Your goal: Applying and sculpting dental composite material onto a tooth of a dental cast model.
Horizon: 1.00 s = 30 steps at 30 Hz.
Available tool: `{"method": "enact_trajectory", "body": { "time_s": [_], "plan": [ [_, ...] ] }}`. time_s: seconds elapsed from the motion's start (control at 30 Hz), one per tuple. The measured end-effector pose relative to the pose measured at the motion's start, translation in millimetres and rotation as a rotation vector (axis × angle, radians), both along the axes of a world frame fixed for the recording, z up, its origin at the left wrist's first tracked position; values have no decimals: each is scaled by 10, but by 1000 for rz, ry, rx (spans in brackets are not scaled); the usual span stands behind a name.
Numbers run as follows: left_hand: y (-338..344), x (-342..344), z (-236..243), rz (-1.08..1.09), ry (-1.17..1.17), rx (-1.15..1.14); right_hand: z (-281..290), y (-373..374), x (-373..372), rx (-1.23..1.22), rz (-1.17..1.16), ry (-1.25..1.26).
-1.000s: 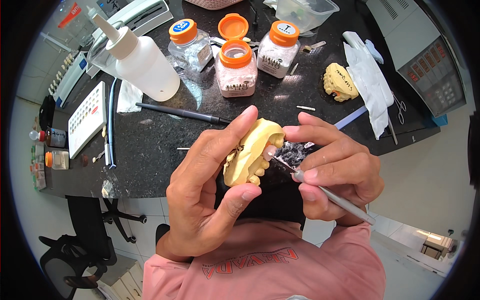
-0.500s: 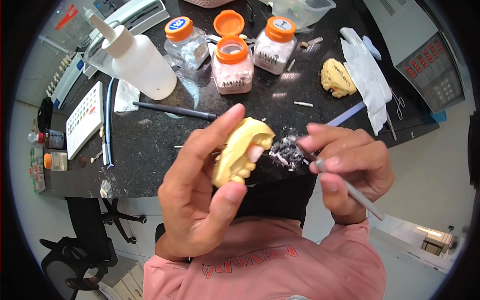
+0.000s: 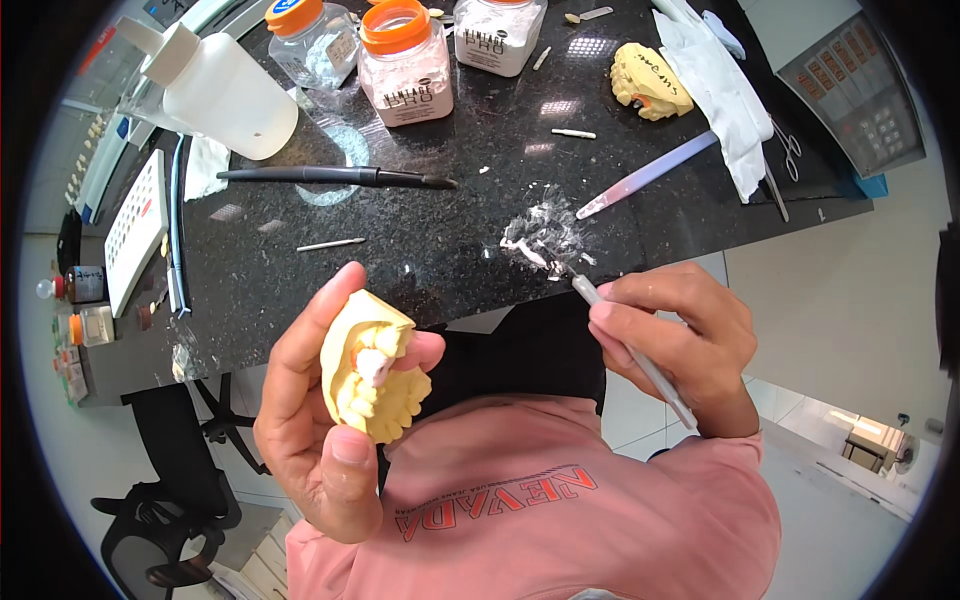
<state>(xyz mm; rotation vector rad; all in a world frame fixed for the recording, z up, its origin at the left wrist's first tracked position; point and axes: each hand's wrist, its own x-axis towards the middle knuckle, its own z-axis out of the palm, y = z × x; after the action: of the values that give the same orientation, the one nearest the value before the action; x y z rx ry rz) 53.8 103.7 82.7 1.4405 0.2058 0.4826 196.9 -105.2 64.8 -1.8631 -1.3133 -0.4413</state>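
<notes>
My left hand [image 3: 330, 450] grips a yellow dental cast [image 3: 350, 345] by its edges, above my lap and off the bench. Among its yellow teeth sits one pale, pinkish-white tooth [image 3: 374, 367]. In my right hand [image 3: 690, 335] is a slim grey metal carving tool [image 3: 640, 360], held like a pen. Its thin tip reaches the lower side of a smeared heap of white powder [image 3: 548, 235] on the black bench; whether it touches is hard to tell. A spatula with a pinkish blade [image 3: 640, 180] lies just beyond the powder.
Powder jars with orange trim, one of them lidless [image 3: 405, 80], stand at the back beside a white squeeze bottle [image 3: 230, 95]. A black brush [image 3: 340, 177] and a small metal bur [image 3: 330, 244] lie on the bench [image 3: 420, 270]. Another yellow cast [image 3: 650, 82] rests near white tissue [image 3: 715, 110].
My left hand has brought the cast lower and left, turning its teeth more into view. My right hand has swung the tool so its tip now points at the powder. The view has shifted.
</notes>
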Motion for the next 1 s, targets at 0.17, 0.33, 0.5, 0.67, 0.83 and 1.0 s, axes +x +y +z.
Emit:
{"method": "enact_trajectory", "body": {
  "time_s": [0.17, 0.33, 0.5, 0.67, 0.83, 1.0],
  "plan": [
    [-130, -12, 19, -27, 83, -126, -10, -52, 3, -76, 22, -22],
    [-160, -1, -6, -94, 70, -189, 2, -78, 82, -24, 112, -94],
    [-184, 101, -20, -181, -45, -312, 96, -47, 22, 220, 71, 4],
    [-210, 131, -50, -174, -141, -223, 91, 155, 74, 396, 174, 269],
    [-269, 111, -10, -35, -41, -149, 67, 225, 169, 370, 402, 341],
    [-249, 106, -31, -13, -71, -144, 77, 686, 74, 798, -26, 225]
  ]
}}
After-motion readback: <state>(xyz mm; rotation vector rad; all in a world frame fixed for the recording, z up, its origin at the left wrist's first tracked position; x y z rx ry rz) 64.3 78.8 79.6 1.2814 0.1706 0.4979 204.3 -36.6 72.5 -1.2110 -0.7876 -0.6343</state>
